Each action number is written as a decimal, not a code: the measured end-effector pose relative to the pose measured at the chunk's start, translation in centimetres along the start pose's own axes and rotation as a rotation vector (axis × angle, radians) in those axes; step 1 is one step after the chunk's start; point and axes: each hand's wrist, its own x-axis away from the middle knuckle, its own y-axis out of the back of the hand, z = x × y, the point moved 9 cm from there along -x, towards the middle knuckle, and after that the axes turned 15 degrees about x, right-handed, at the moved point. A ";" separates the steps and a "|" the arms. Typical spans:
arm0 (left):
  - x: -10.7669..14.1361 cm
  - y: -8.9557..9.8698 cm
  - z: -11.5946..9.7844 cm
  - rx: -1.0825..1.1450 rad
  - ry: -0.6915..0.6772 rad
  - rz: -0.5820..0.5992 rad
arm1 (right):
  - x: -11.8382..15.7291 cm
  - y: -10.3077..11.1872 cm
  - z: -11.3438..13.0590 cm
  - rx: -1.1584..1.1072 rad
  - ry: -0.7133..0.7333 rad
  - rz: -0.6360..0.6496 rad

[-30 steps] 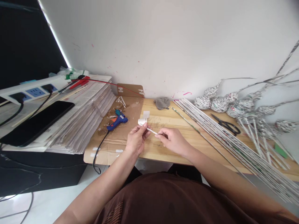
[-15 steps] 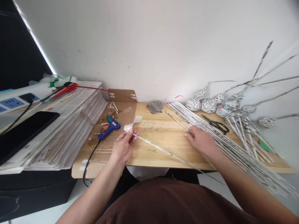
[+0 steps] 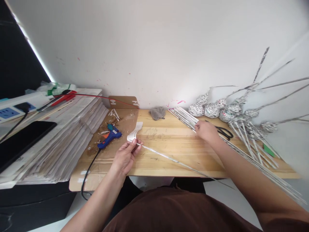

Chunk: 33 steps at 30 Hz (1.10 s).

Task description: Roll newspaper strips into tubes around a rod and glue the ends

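My left hand (image 3: 125, 155) is closed, thumb and fingers pinching a rolled newspaper stick (image 3: 166, 156). An unrolled flap of printed paper (image 3: 134, 131) curls up from the stick's near end. The stick slants right, past the table's front edge. My right hand (image 3: 207, 129) lies over a bundle of long rolled paper sticks (image 3: 183, 116), its fingers curled onto them; the fingertips are partly hidden. Black scissors (image 3: 225, 132) lie just behind that hand. A blue glue gun (image 3: 109, 136) rests on cardboard to the left of my left hand.
A tall stack of newspapers (image 3: 79, 129) stands left, carrying a black phone (image 3: 29, 137) and a power strip (image 3: 21, 104). A grey cloth (image 3: 157, 112) lies by the wall. Woven paper gourd shapes (image 3: 212, 110) with long stems sit at the back right.
My right hand has moved up and slightly right onto the bundle. The loose green-tipped stick it held no longer shows separately. My left hand still pinches its stick.
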 end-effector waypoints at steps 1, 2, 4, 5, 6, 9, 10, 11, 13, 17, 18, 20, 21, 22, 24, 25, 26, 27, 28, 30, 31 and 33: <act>0.0 0.0 0.0 0.001 -0.001 -0.001 | -0.4 0.0 0.0 -0.004 -0.004 -0.001; 0.1 -0.1 0.0 0.001 -0.001 0.000 | -0.6 0.4 0.2 -0.021 -0.007 -0.026; 0.1 -0.2 0.0 0.002 0.002 0.002 | 0.0 1.9 1.1 -0.111 0.017 -0.118; 0.1 -0.2 0.0 0.003 0.004 0.004 | 0.9 2.9 2.1 -0.184 0.059 -0.163; 0.1 -0.3 0.0 0.005 0.005 0.007 | 2.0 3.8 3.3 -0.285 0.124 -0.175; -0.1 -0.4 -0.1 0.022 -0.001 0.005 | 7.4 4.6 9.3 -0.569 0.481 0.077; -0.2 -0.4 -0.2 0.030 -0.005 0.001 | 9.5 4.8 11.1 -0.668 0.580 0.173; -0.3 -0.4 -0.3 0.037 -0.011 -0.003 | 11.2 4.9 12.1 -0.736 0.616 0.225; -0.4 -0.3 -0.4 0.047 -0.018 -0.006 | 13.0 5.1 12.5 -0.775 0.559 0.182; -0.5 -0.1 -0.3 0.048 -0.003 0.000 | 14.0 3.5 12.4 -0.867 0.494 0.262; -0.5 -0.1 -0.2 0.048 0.001 0.002 | 14.2 2.8 12.6 -0.934 0.497 0.375; -0.5 -0.2 0.0 0.054 0.008 0.011 | 14.7 1.4 13.1 -1.087 0.483 0.627; -0.5 -0.2 0.0 0.059 0.010 0.018 | 14.9 1.1 13.3 -1.147 0.470 0.718; -0.5 -0.3 0.1 0.064 0.011 0.023 | 15.0 1.0 13.3 -1.181 0.458 0.763; -0.5 -0.4 0.1 0.074 0.011 0.030 | 14.9 1.2 13.2 -1.180 0.445 0.759; -0.5 -0.5 0.1 0.076 0.012 0.029 | 15.0 1.2 13.1 -1.177 0.438 0.764; -0.5 -0.4 0.1 0.075 0.015 0.027 | 15.2 1.1 13.2 -1.190 0.430 0.803; -0.5 -0.4 0.2 0.073 0.021 0.025 | 15.6 0.8 13.3 -1.221 0.421 0.875; -0.5 -0.4 0.3 0.070 0.028 0.024 | 16.2 0.6 13.6 -1.265 0.414 0.969; -0.4 -0.4 0.4 0.063 0.034 0.025 | 17.3 0.3 14.1 -1.350 0.401 1.137; -0.4 -0.5 0.4 0.060 0.031 0.024 | 17.6 0.3 14.4 -1.377 0.397 1.183; -0.3 -0.5 0.4 0.053 0.024 0.018 | 17.7 0.6 15.1 -1.401 0.396 1.209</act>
